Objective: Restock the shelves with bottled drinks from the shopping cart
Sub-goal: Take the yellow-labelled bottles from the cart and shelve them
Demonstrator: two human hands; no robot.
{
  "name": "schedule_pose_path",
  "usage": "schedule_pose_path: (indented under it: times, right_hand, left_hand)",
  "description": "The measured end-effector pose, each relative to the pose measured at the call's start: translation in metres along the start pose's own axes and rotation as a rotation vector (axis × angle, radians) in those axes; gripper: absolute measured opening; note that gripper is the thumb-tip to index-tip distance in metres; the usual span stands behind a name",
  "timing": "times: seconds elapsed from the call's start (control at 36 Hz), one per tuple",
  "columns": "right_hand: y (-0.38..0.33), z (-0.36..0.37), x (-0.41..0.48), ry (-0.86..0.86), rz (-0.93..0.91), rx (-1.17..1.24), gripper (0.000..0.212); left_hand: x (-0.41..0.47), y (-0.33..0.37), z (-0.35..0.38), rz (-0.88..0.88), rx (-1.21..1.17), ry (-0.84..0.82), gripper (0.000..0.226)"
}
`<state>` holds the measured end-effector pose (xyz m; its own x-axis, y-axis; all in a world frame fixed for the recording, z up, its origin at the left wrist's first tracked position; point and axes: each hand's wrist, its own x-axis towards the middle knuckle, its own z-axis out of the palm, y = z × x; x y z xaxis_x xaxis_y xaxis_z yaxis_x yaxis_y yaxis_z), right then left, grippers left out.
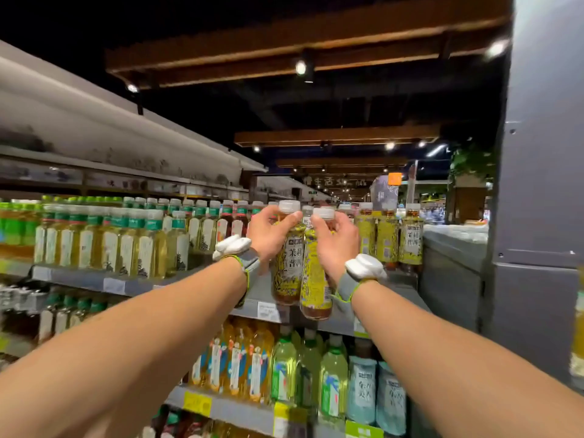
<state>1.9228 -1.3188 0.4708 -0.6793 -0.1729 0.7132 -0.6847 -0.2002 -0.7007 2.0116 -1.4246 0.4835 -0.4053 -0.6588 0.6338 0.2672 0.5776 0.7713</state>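
Note:
I hold two tea bottles with yellow patterned labels and white caps side by side in front of the top shelf point(177, 287). My left hand point(271, 232) grips the neck of the left bottle point(288, 267). My right hand point(336, 241) grips the upper part of the right bottle point(314, 289). Both bottles hang in the air above the shelf's front edge. Matching bottles point(410, 238) stand on the same shelf further right. The shopping cart is out of view.
Rows of pale green-capped tea bottles point(126, 241) fill the top shelf to the left. Lower shelves hold orange and green drinks point(284, 371). A grey pillar point(537, 184) stands close on the right. White sensor bands sit on both wrists.

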Motion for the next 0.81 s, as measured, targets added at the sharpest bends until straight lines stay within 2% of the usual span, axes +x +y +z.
schedule_pose_path:
  times: [0.08, 0.17, 0.25, 0.39, 0.47, 0.67, 0.69, 0.81]
  right_hand:
    - [-0.009, -0.002, 0.023, 0.012, -0.016, -0.024, 0.022]
    - [-0.008, 0.002, 0.047, 0.025, -0.034, -0.067, 0.031]
    - [0.001, 0.006, 0.065, 0.041, -0.020, -0.122, 0.041]
    - [0.025, 0.008, 0.072, 0.068, 0.003, -0.181, 0.047]
    - [0.045, 0.008, 0.072, 0.063, 0.033, -0.230, 0.048]
    - [0.097, 0.005, 0.075, 0.003, 0.125, -0.285, 0.054]
    - [0.102, 0.005, 0.077, -0.004, 0.124, -0.291, 0.055]
    - [0.109, 0.008, 0.081, -0.028, 0.106, -0.370, 0.054]
  left_hand:
    - [0.022, 0.008, 0.006, 0.016, -0.037, -0.043, 0.048]
    - [0.044, 0.015, 0.015, 0.063, -0.048, -0.042, 0.052]
    - [0.059, 0.016, 0.027, 0.035, -0.086, -0.079, 0.054]
    - [0.065, 0.001, 0.048, -0.004, -0.144, -0.122, 0.032]
    - [0.064, -0.018, 0.061, -0.038, -0.180, -0.129, 0.026]
    - [0.067, -0.079, 0.095, -0.173, -0.170, -0.170, 0.083]
    - [0.063, -0.083, 0.098, -0.191, -0.173, -0.169, 0.087]
    - [0.056, -0.095, 0.111, -0.208, -0.196, -0.085, 0.067]
